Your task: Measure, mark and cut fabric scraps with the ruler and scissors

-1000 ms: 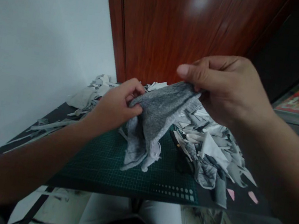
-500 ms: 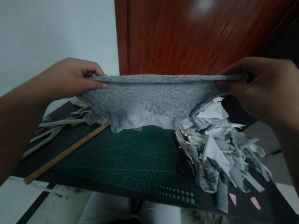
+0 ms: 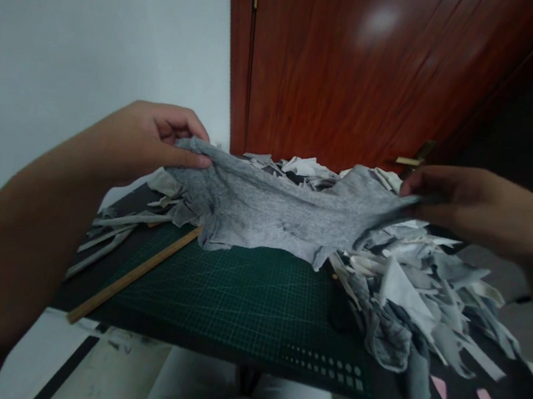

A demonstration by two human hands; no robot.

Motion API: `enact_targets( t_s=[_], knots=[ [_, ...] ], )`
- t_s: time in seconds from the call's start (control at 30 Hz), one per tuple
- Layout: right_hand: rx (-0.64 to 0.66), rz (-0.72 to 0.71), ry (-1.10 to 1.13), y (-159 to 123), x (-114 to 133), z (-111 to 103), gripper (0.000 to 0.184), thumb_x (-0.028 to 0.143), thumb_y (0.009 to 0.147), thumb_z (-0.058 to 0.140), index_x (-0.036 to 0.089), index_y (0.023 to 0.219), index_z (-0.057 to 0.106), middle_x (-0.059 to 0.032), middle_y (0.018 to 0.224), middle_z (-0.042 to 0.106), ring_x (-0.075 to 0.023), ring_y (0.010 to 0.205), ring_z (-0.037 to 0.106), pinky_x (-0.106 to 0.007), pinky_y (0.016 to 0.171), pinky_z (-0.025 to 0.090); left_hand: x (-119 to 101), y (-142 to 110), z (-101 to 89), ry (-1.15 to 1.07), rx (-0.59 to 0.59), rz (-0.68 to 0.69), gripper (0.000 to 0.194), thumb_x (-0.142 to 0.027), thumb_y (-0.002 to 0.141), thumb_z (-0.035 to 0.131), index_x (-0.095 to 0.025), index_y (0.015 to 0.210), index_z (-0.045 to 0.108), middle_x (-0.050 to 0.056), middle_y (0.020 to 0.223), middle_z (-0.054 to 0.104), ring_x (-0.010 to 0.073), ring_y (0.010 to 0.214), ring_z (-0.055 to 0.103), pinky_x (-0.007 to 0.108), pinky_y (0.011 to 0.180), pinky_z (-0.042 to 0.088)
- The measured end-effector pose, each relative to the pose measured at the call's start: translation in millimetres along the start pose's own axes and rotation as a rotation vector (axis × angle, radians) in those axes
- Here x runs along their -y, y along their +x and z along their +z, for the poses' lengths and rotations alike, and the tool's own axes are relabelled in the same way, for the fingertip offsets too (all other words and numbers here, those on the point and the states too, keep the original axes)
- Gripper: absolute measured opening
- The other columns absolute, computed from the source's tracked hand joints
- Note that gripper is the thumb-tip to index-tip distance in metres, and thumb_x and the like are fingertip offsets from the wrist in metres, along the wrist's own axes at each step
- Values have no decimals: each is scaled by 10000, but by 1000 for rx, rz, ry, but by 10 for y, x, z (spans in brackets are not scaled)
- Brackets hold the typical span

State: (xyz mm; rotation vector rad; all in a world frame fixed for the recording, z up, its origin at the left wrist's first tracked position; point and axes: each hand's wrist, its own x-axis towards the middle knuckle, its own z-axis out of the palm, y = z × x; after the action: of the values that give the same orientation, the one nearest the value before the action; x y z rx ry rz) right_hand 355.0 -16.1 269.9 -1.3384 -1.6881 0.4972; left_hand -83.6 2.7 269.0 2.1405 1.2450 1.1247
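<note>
Your left hand point(image 3: 144, 143) and right hand point(image 3: 467, 208) each pinch an edge of the grey fabric point(image 3: 275, 208), fingers clamped on it, holding it spread just above the cutting mat point(image 3: 241, 297). Under your right fingers, the scrap pile point(image 3: 413, 297) meets the cloth, so a sag or loose pinch could snag scraps or drop that edge. Below your left fingers lies the wooden ruler point(image 3: 133, 276), near the hem.
</note>
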Motion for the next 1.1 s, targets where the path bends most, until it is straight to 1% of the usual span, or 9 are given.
enact_targets(
  t_s=[0.07, 0.13, 0.2, 0.33, 0.5, 0.63, 0.83, 0.97, 1.1],
  knots=[
    [360, -72, -215, -97, 80, 221, 364, 166, 630, 909, 218, 970, 790, -53, 955, 753, -189, 850, 679, -304, 732, 509, -140, -29, 131, 20, 71, 18, 278, -301, 685, 794, -134, 858, 655, 3, 770, 685, 121, 704, 625, 258, 655, 485],
    [526, -235, -173, -221, 219, 583, 509, 309, 764, 851, 283, 1249, 696, -49, 1231, 699, -218, 1099, 654, -342, 934, 512, -270, -47, 311, 74, 196, 47, 259, -340, 705, 770, -157, 863, 677, 11, 790, 702, 147, 710, 645, 266, 633, 489],
    [565, -341, 57, -330, 358, 999, 499, 357, 834, 788, 262, 1298, 628, -50, 1264, 667, -210, 1099, 645, -344, 947, 514, -374, -58, 491, 133, 299, 89, 221, -346, 722, 737, -180, 861, 692, 11, 802, 705, 165, 719, 653, 270, 618, 485],
    [434, -306, 284, -399, 471, 1513, 187, 334, 903, 685, 202, 1008, 604, 7, 877, 640, -145, 774, 584, -276, 705, 465, -443, -74, 649, 81, 285, 108, 231, -320, 715, 753, -196, 897, 684, 6, 851, 706, 184, 790, 675, 271, 669, 512],
    [420, -271, 394, -344, 446, 1423, 102, 223, 876, 653, 199, 913, 560, 24, 821, 557, -122, 726, 501, -257, 650, 382, -222, -96, 619, -144, 279, -44, 305, -249, 697, 798, -191, 981, 705, 6, 891, 721, 172, 793, 680, 247, 665, 532],
    [442, -251, 457, -320, 535, 1345, 186, 202, 835, 703, 196, 827, 518, 35, 794, 512, -112, 720, 466, -251, 650, 367, -66, -130, 765, -394, 254, -156, 199, -216, 735, 758, -178, 910, 671, 0, 831, 689, 153, 752, 666, 245, 663, 545],
    [509, -190, 480, -293, 737, 1302, 292, 438, 849, 771, 189, 844, 619, 9, 794, 599, -145, 762, 553, -264, 651, 427, -303, -139, 897, -732, 173, -42, 367, -211, 808, 718, -245, 1112, 517, -52, 874, 651, 149, 763, 703, 246, 675, 558],
    [400, -208, 546, -294, 804, 1213, 303, 480, 863, 767, 208, 884, 635, 16, 796, 614, -141, 737, 582, -253, 628, 464, -294, -166, 1005, -724, 262, 48, 527, -155, 727, 783, -241, 1178, 522, -25, 972, 697, 184, 848, 714, 272, 708, 570],
    [324, -228, 656, -285, 795, 1120, 190, 350, 914, 722, 207, 872, 605, 39, 765, 583, -104, 660, 559, -233, 620, 475, -28, -232, 1112, -319, 269, 118, 263, -170, 806, 688, -178, 1063, 637, 12, 954, 705, 182, 867, 669, 288, 762, 541]
  ],
)
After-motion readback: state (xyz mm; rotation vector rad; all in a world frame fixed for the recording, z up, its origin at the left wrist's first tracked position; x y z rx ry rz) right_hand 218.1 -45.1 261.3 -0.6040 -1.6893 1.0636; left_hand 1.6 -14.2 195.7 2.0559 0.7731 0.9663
